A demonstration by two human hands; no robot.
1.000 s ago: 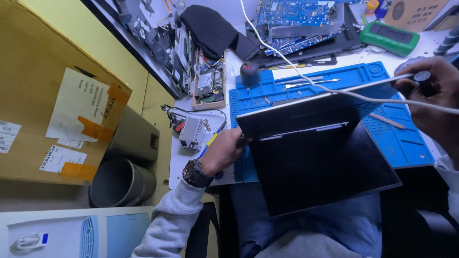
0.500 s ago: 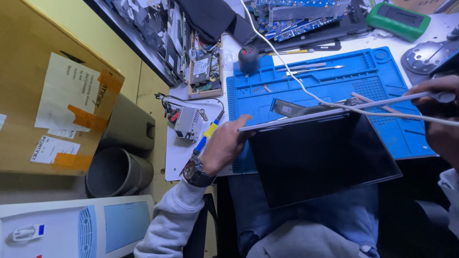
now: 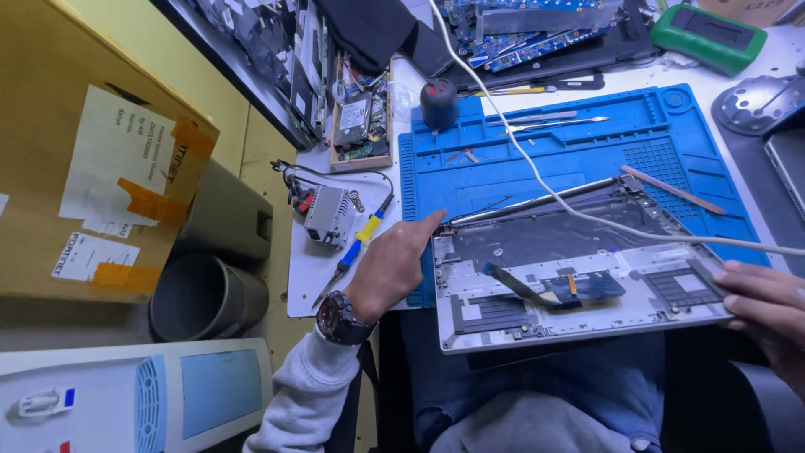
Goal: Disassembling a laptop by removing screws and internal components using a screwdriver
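An opened silver laptop chassis (image 3: 662, 260) lies inner side up, half on the blue work mat (image 3: 537, 159) and half over my lap. A flat ribbon cable (image 3: 511, 283) and a dark blue patch sit in its middle. My left hand (image 3: 394, 268), with a wristwatch (image 3: 340, 319), grips the chassis's left edge, its index finger on the upper left corner. My right hand (image 3: 767, 306) holds the right front corner. A white cable (image 3: 503, 126) runs across the mat and over the chassis.
Tweezers (image 3: 553, 124), a thin stick (image 3: 671, 189) and a round black tool (image 3: 438, 101) lie on the mat. Left of it lie a yellow-blue screwdriver (image 3: 356, 243), a small metal module (image 3: 327, 214) and a drive (image 3: 356, 122). Circuit boards (image 3: 537, 25) and a green device (image 3: 708, 33) lie behind. A grey bin (image 3: 201, 294) and cardboard box (image 3: 50, 168) stand left.
The laptop part showed its dark outer face, tilted up; now it lies flat with the silver inner side up. Both hands have come down to its edges.
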